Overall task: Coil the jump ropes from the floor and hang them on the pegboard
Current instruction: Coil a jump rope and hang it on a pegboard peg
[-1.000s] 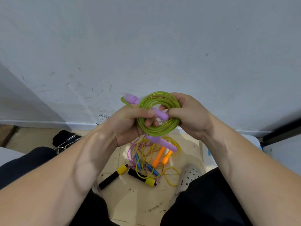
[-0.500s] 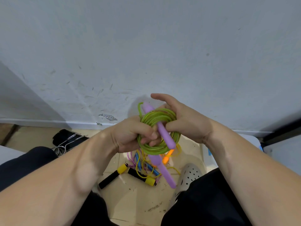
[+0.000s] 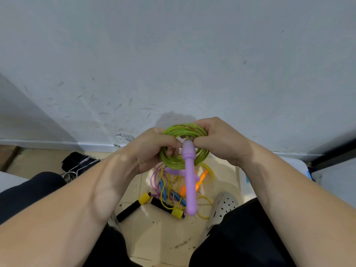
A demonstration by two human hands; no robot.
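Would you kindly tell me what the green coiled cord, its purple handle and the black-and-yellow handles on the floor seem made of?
The green coiled cord looks like glossy translucent vinyl, with bright highlights along it. The purple handle seems smooth, satin moulded plastic. The black-and-yellow handles probably have dull foam grips with yellow plastic caps.

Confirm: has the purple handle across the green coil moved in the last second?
Yes. The purple handle lay slanted across the green coil, tip up-left against the wall; now it hangs straight down, tip level with the yellow-capped handle on the floor.
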